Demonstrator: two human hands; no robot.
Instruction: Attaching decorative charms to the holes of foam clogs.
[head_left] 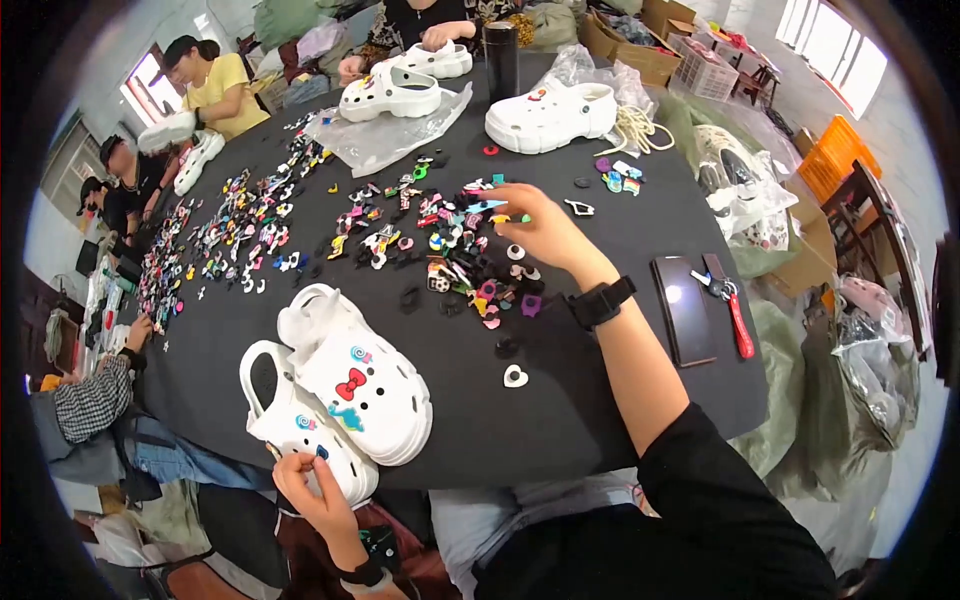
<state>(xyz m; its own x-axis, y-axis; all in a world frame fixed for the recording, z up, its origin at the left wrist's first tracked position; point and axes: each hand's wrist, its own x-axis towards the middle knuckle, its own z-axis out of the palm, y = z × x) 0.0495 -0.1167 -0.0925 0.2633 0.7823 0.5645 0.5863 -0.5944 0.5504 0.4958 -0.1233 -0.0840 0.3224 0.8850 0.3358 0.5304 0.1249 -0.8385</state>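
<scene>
Two white clogs lie side by side near the table's front edge, left of centre. The right one carries a red bow charm, a blue swirl charm and a teal charm on its upper. At the toe of the left clog, my left hand is closed, its thumb and forefinger pinching a small dark blue charm against the shoe. My right hand reaches over the heap of shoe charms, fingers apart, with the fingertips beside a light blue charm.
More charms spread leftward. At the right lie a phone and keys with a red fob. Other white clogs and a black bottle stand at the far side. Several people sit around the table.
</scene>
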